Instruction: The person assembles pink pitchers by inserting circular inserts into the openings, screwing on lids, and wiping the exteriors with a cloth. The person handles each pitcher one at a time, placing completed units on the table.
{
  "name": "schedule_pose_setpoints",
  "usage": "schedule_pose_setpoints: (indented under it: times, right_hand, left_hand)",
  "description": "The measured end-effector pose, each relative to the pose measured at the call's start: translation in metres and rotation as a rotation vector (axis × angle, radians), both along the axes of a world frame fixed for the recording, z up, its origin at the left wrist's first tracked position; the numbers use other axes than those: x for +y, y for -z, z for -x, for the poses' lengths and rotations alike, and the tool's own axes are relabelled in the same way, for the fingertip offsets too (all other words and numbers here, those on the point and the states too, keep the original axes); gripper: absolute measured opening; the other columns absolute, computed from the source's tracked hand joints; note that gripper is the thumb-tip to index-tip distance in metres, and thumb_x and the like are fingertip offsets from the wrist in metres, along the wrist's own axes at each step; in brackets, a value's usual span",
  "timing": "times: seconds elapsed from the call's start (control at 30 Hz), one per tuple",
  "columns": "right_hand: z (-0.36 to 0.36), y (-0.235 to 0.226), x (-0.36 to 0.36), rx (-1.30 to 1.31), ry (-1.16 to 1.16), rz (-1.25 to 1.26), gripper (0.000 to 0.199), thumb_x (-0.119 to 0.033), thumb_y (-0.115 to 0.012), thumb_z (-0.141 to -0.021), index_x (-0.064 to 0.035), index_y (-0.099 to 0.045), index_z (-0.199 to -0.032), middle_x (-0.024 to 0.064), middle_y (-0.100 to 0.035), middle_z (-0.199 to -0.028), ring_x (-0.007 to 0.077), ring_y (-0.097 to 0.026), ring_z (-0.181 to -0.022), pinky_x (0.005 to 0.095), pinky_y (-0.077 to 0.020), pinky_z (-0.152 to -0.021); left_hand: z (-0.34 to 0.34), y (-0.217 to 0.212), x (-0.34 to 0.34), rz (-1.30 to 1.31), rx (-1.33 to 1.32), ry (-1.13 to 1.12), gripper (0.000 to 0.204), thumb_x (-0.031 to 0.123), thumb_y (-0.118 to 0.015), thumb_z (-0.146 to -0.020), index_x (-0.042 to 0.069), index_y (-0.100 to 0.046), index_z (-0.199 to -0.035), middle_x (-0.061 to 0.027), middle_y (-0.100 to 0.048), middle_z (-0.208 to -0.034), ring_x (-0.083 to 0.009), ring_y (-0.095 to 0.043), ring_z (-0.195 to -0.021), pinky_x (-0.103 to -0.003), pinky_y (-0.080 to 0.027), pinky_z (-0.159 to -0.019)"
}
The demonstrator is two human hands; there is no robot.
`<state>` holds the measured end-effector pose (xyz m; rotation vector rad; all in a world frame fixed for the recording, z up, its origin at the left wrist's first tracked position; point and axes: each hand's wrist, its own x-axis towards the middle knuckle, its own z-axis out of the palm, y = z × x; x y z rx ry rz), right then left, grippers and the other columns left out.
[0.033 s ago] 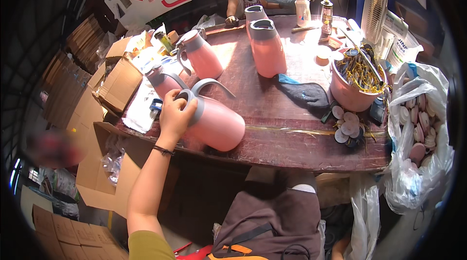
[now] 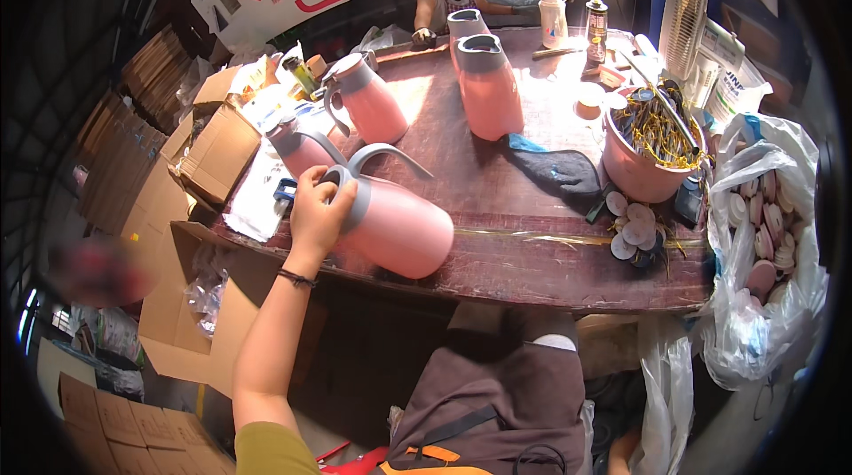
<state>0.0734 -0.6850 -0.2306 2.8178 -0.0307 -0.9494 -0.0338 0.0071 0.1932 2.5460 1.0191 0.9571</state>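
Observation:
My left hand [image 2: 317,211] grips the grey neck of a pink jug [image 2: 410,228] near the table's front left edge. The jug lies tilted, its mouth toward my hand and its base to the right, with its grey handle curving up. Just behind the hand, another pink jug [image 2: 306,154] with a grey top is partly covered. Farther back stands a lidded pink jug [image 2: 377,111]. Two more pink jugs, the nearer one [image 2: 491,98] overlapping the farther one [image 2: 463,24], stand open-mouthed at the middle. Only a bit of my right arm [image 2: 624,453] shows at the lower edge; its hand is hidden.
A dark glove-like cloth [image 2: 557,175] lies right of the jugs, near a pink bucket [image 2: 646,175] of wires and round discs [image 2: 635,231]. A plastic bag [image 2: 754,333] of round parts hangs at right. Cardboard boxes [image 2: 217,155] crowd the left. A person [image 2: 444,4] sits across the table.
The gripped jug's base has swung slightly to the right. My left hand keeps its hold on the neck.

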Motion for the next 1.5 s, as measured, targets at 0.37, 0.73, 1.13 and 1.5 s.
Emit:
schedule_pose_setpoints:
  times: [0.37, 0.73, 1.13, 1.5]
  right_hand:
    - [-0.018, 0.03, -0.068, -0.148, 0.201, -0.043, 0.047, -0.015, -0.052, -0.089, 0.0049, -0.048, -0.132, 0.0229, -0.049, -0.132, 0.0312, -0.046, -0.122, 0.0369, -0.0301, -0.107]
    - [-0.01, -0.154, 0.095, -0.103, 0.545, -1.338, 0.025, -0.015, -0.067, -0.084, 0.0062, -0.07, -0.097, 0.0048, -0.068, -0.083, 0.011, -0.059, -0.076, 0.0258, -0.0474, -0.072]
    - [0.021, -0.314, 0.269, -0.649, -0.346, -1.787, 0.02, -0.011, -0.068, -0.087, 0.0027, -0.066, -0.102, 0.0156, -0.066, -0.101, 0.0258, -0.061, -0.091, 0.033, -0.0485, -0.082]
    - [0.035, -0.3, 0.258, -0.611, -0.305, -1.896, 0.019, -0.015, -0.067, -0.089, 0.0021, -0.066, -0.097, 0.0148, -0.067, -0.099, 0.0254, -0.06, -0.088, 0.033, -0.0483, -0.079]
  left_hand:
    - [0.037, 0.003, -0.07, 0.4, -0.392, 0.246, 0.037, 0.032, -0.054, -0.091, 0.0, -0.068, -0.081, -0.0152, -0.055, -0.116, -0.0257, -0.042, -0.121, -0.038, -0.035, -0.101]
    - [0.044, 0.097, -0.116, 1.361, -0.836, 0.205, 0.043, 0.042, -0.045, -0.096, 0.004, -0.059, -0.113, -0.0057, -0.065, -0.105, -0.0175, -0.061, -0.097, -0.033, -0.047, -0.088]
    - [0.05, 0.139, -0.187, 1.684, -0.957, 0.042, 0.044, 0.046, -0.046, -0.093, 0.007, -0.059, -0.109, -0.0062, -0.065, -0.104, -0.0206, -0.061, -0.097, -0.037, -0.048, -0.089]
    - [0.041, 0.153, -0.187, 1.825, -0.868, 0.085, 0.041, 0.043, -0.047, -0.093, 0.007, -0.06, -0.106, -0.0065, -0.066, -0.101, -0.0209, -0.062, -0.096, -0.036, -0.049, -0.087]
